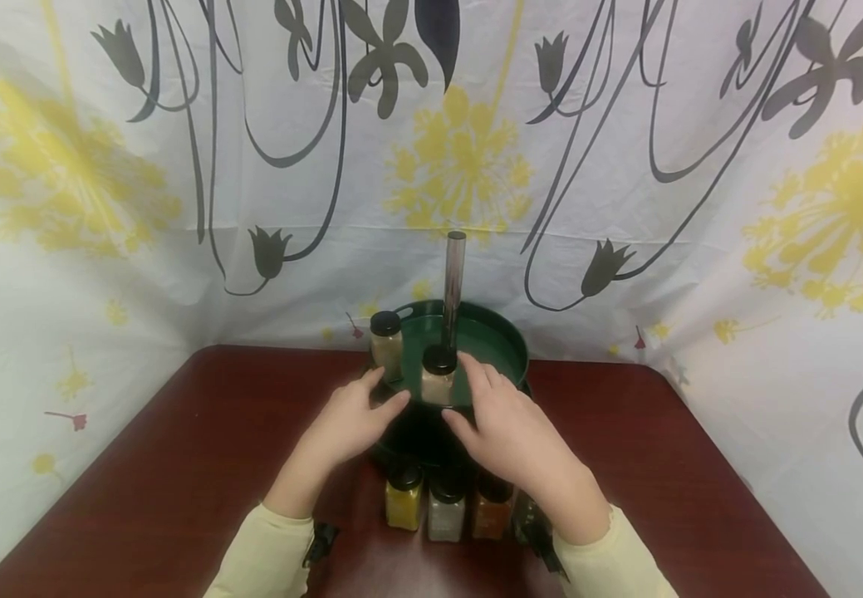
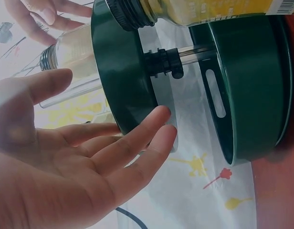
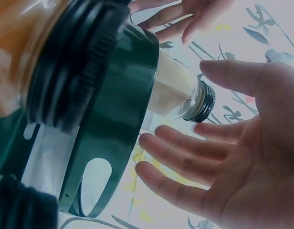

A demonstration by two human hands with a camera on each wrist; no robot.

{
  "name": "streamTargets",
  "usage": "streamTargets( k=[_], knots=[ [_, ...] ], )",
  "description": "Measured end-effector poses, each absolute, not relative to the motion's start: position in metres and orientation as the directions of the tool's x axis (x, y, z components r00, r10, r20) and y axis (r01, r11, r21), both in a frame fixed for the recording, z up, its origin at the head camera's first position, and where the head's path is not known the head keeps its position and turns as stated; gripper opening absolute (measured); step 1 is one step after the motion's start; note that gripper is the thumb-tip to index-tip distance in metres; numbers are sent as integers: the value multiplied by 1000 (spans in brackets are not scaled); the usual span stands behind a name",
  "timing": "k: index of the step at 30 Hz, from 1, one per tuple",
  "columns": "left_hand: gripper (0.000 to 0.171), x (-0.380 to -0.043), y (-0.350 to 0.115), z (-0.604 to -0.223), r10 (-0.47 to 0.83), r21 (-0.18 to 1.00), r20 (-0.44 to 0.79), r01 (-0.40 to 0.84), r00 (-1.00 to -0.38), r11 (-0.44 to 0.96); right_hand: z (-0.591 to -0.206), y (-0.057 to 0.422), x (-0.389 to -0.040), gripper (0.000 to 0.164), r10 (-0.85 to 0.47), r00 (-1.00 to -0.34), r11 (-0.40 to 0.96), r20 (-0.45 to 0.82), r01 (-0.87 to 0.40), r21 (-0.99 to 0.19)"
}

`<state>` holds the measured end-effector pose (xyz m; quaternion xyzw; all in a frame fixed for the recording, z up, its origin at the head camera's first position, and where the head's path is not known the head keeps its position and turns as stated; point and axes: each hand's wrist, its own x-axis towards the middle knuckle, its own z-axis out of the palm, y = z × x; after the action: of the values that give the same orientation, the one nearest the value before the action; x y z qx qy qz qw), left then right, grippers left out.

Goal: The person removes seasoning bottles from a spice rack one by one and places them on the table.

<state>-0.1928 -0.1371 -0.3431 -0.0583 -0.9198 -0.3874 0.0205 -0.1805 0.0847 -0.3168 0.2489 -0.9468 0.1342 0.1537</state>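
A two-tier round green rack stands on the table, its upper tray [image 1: 502, 332] crossed by a shiny central pole [image 1: 455, 278]. Near the tray's front edge sits a black-lidded glass jar [image 1: 437, 387] of pale beige powder. A second beige jar [image 1: 386, 347] stands at the tray's left. My left hand [image 1: 349, 419] is at the front left of the tray, fingers spread close to its rim; nothing lies in its palm. On the right, my right hand [image 1: 509, 419] is beside the front jar, fingers extended and apart from it in the right wrist view.
A row of black-lidded jars stands on the table before the rack: a yellow jar [image 1: 403, 507], a whitish jar [image 1: 446, 515], an orange jar [image 1: 491, 517] and a partly hidden one by my right wrist. The lower tray [image 2: 261, 95] lies beneath. Patterned cloth [image 1: 468, 183] hangs behind the table.
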Motion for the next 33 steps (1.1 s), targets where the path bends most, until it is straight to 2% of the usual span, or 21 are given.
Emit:
streamTargets(
  k=[6,16,22,28,33],
  knots=[
    [73,-193,-137,-343,99,703,88,132,-991,699,-317,84,-183,90,-418,-822,824,387,-522,-219],
    [65,-190,-134,-340,97,689,92,134,-991,712,-324,83,-189,96,-442,-792,804,421,-558,-205],
    [63,-187,-131,-337,107,681,90,140,-990,718,-328,81,-192,84,-443,-794,813,417,-552,-186],
    [61,-184,-130,-334,116,680,91,147,-989,719,-329,81,-195,70,-440,-747,792,498,-585,-176],
    [59,-182,-130,-332,121,680,93,152,-988,717,-328,80,-199,53,-402,-735,775,546,-591,-224]
  ],
)
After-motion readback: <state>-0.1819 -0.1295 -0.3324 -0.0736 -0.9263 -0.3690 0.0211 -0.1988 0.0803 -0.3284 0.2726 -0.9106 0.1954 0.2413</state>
